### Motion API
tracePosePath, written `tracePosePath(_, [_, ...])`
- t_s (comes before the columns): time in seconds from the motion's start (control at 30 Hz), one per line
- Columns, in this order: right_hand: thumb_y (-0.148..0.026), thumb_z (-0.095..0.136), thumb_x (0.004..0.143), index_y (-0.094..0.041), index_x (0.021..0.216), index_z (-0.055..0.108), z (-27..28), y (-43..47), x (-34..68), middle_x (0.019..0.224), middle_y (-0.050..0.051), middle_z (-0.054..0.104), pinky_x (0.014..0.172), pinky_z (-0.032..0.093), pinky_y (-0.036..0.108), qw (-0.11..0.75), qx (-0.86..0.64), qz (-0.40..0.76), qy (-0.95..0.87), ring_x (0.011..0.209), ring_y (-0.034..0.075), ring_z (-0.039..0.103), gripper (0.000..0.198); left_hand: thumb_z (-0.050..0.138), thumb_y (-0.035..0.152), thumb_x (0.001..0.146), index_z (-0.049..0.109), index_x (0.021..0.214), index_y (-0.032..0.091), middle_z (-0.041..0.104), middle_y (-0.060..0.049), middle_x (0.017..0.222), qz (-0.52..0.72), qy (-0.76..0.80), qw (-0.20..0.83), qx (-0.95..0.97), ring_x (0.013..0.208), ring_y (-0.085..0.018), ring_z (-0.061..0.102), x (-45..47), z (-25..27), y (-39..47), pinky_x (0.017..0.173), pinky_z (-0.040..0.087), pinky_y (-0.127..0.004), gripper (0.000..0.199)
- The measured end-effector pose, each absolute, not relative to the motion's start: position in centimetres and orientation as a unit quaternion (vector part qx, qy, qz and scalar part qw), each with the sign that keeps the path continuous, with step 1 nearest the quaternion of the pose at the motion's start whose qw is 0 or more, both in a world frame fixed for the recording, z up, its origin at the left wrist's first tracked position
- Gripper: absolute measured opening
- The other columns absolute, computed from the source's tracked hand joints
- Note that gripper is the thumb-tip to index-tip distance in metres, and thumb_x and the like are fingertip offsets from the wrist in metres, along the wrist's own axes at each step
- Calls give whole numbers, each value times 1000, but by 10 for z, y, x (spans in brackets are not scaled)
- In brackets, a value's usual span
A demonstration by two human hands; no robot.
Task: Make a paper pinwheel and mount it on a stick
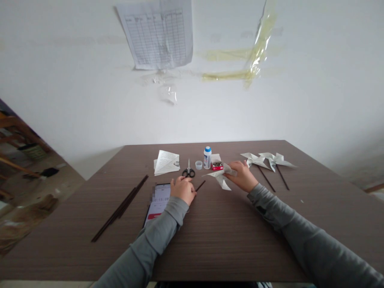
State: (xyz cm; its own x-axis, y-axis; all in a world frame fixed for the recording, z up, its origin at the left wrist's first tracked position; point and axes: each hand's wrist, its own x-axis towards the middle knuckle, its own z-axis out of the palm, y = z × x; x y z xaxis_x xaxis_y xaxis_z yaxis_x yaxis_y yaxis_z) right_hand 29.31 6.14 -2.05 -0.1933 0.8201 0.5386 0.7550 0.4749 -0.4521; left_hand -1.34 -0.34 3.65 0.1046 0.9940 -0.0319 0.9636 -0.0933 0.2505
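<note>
My right hand (pixel 242 176) is closed on a folded paper pinwheel (pixel 221 176) made of printed paper, held just in front of a small red box of pins (pixel 217 165). My left hand (pixel 183 189) has its fingers curled over a thin dark brown stick (pixel 201 185), whose far end pokes out to the right. Just beyond that hand lie black-handled scissors (pixel 189 172), blades pointing away. Partly under the left forearm is a phone (pixel 158 199) with a timer on its screen. The stick's near part is mostly hidden by the hand.
A white glue bottle with a blue cap (pixel 207 158) stands beside a small clear cup (pixel 198 165). Folded printed papers (pixel 167 162) lie back left. Several brown sticks (pixel 121 206) rest at left. Two pinwheels on sticks (pixel 276 160) lie at right. A white wall (pixel 90 92) rises behind the table.
</note>
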Motion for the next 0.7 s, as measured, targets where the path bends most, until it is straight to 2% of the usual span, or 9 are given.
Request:
tracePosePath(0.1, [-36,80,111,-36,117,95,-11,50,298,126,9,97,154,18,99,400,-499,4,-768,150,45,79,16,91,13,105,97,83,32,91,-3,173,77,664,106,736,174,-41,69,-12,38,-5,155,44,-73,29])
tracePosePath(0.17, [-30,76,112,-40,121,95,-10,39,298,125,4,98,159,5,94,399,-476,-25,-783,158,43,76,22,89,13,106,97,85,31,91,-4,172,80,667,101,734,173,-41,69,-11,37,-6,154,45,-72,29])
tracePosePath(0.23, [-23,73,112,-41,122,95,-15,29,297,127,2,99,161,-3,91,385,-459,-47,-799,161,42,75,30,86,13,107,99,90,31,92,-6,170,88,673,95,729,170,-41,71,-11,36,-6,153,46,-71,28])
tracePosePath(0.33, [-16,67,112,-43,120,96,-27,18,296,125,1,101,159,-7,93,360,-432,-54,-825,158,43,79,41,83,12,108,100,99,29,94,-10,165,109,676,90,723,166,-41,74,-12,32,-5,150,48,-69,26])
tracePosePath(0.47, [-13,66,111,-43,116,98,-39,14,296,126,2,101,157,-3,99,339,-427,-32,-838,155,45,82,44,81,10,109,98,108,28,97,-11,154,137,677,81,719,160,-40,79,-13,33,-6,149,49,-65,25])
tracePosePath(0.57, [-12,67,110,-43,114,99,-44,14,296,125,2,101,156,0,100,344,-436,-23,-831,153,44,83,45,79,10,111,97,115,29,98,-11,140,148,674,78,719,151,-38,84,-9,37,-10,147,51,-62,27])
tracePosePath(0.7, [-17,72,109,-42,114,99,-46,15,295,119,3,102,156,2,100,359,-428,-12,-829,149,44,85,38,75,8,116,97,123,29,99,-9,135,159,659,81,730,145,-36,88,-3,40,-18,151,48,-63,31])
